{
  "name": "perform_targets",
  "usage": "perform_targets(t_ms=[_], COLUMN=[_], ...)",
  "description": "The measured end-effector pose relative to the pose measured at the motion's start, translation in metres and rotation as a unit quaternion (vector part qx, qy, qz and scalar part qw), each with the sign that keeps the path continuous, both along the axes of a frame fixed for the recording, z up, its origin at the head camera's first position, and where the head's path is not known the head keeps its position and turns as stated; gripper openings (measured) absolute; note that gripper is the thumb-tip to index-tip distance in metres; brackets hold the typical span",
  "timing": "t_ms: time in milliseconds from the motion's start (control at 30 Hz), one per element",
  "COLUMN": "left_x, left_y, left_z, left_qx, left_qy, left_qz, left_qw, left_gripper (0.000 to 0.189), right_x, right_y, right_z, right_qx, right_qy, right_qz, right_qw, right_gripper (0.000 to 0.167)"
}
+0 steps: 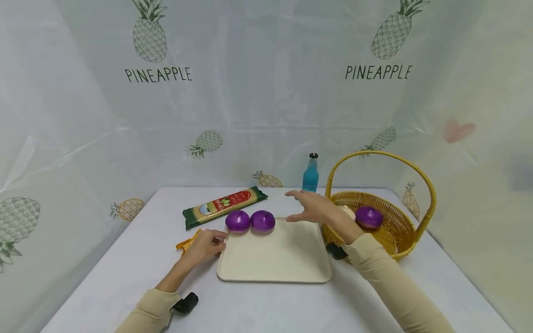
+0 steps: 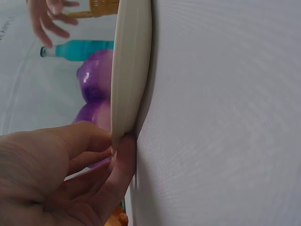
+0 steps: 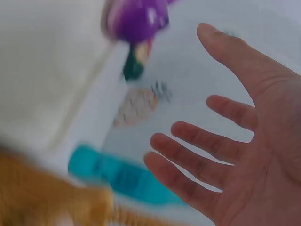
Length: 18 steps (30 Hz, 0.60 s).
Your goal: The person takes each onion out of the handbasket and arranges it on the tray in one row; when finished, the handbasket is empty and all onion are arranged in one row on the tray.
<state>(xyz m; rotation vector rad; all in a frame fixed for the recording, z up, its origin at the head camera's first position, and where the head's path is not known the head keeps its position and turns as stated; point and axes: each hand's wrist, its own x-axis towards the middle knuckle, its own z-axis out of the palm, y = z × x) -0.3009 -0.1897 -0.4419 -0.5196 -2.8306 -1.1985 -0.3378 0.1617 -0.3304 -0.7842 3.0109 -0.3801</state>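
Observation:
A cream rectangular tray (image 1: 275, 259) lies on the white table. Its left edge is pinched by my left hand (image 1: 204, 245); in the left wrist view the thumb is on top of the rim (image 2: 131, 70) and a finger underneath. Two purple onions (image 1: 238, 221) (image 1: 263, 222) sit side by side at the tray's back left corner. Over the tray's back right part hovers my right hand (image 1: 314, 208), thumb and fingers spread, holding nothing. The right wrist view shows its bare palm (image 3: 277, 136), with one blurred onion (image 3: 136, 21) beyond.
A wicker basket (image 1: 393, 215) with a tall handle stands right of the tray, holding another purple onion (image 1: 368, 217) and a whitish item (image 1: 347, 212). Behind are a blue bottle (image 1: 310, 179) and a long green-and-red food packet (image 1: 225, 206). An orange object (image 1: 185, 245) lies beside my left hand.

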Motion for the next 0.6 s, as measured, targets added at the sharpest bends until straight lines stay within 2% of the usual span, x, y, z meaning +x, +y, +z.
perform_targets(t_ms=[167, 300, 467, 600], left_x=[-0.001, 0.0, 0.001, 0.003], left_y=[0.0, 0.001, 0.001, 0.002], left_z=[0.0, 0.0, 0.002, 0.002], left_qx=[0.0, 0.0, -0.006, -0.009], left_qy=[0.002, 0.002, 0.002, -0.005], left_qz=[0.001, -0.003, 0.003, 0.018], left_qw=[1.0, 1.0, 1.0, 0.9998], left_gripper=[0.032, 0.033, 0.033, 0.033], right_x=[0.01, 0.009, 0.001, -0.006], right_y=[0.051, 0.091, 0.136, 0.161], right_z=[0.018, 0.023, 0.02, 0.015], right_qx=[0.012, 0.004, -0.009, -0.013], right_qy=[0.006, 0.012, 0.016, 0.002], right_qz=[-0.033, -0.028, -0.037, -0.06], right_qw=[0.9994, 0.9995, 0.9992, 0.9981], right_gripper=[0.073, 0.064, 0.055, 0.057])
